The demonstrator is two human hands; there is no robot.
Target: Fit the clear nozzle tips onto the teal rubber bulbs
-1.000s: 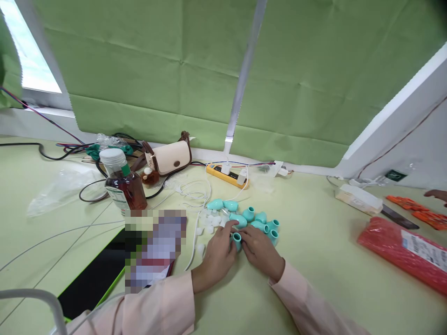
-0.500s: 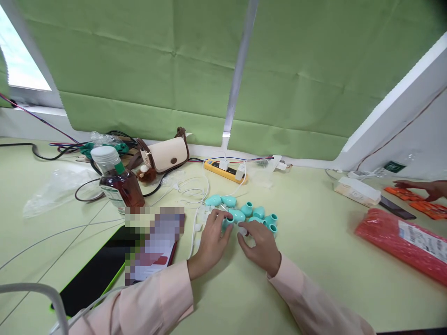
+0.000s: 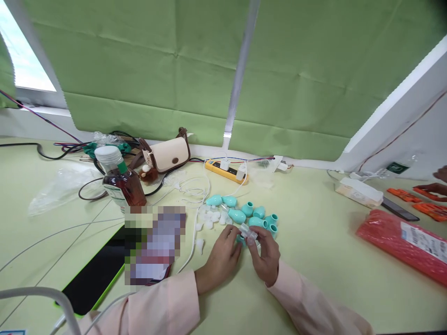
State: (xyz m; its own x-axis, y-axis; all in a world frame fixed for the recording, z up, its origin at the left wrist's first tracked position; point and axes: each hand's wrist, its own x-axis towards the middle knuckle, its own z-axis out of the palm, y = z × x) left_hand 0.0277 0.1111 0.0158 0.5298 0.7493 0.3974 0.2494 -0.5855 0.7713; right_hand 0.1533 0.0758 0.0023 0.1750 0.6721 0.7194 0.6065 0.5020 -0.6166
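Note:
My left hand (image 3: 221, 253) is closed around a small teal bulb-shaped piece (image 3: 240, 239), mostly hidden by the fingers. Pinched in my right hand (image 3: 266, 253) is a clear plastic piece (image 3: 248, 232), right against the teal one; whether it sits inside its opening I cannot tell. Just beyond my hands lie several glossy teal bulb-shaped pieces (image 3: 237, 215), some showing a round open neck. Left of them is a loose pile of small translucent white plastic pieces (image 3: 212, 217), and one pointed translucent piece (image 3: 199, 245) rests apart, nearer to me.
A yellow power strip (image 3: 226, 171) with white plugs and cables lies behind the teal pieces. To the left stand a bottle of dark liquid (image 3: 123, 186), phones (image 3: 101, 270) and a cream handbag (image 3: 171, 154). A red package (image 3: 401, 239) and another person's hand (image 3: 435, 188) are at right.
My hands have come together, slightly nearer to me. The clear piece in my right hand now meets the teal piece in my left. At far right, the other person's hand has shifted.

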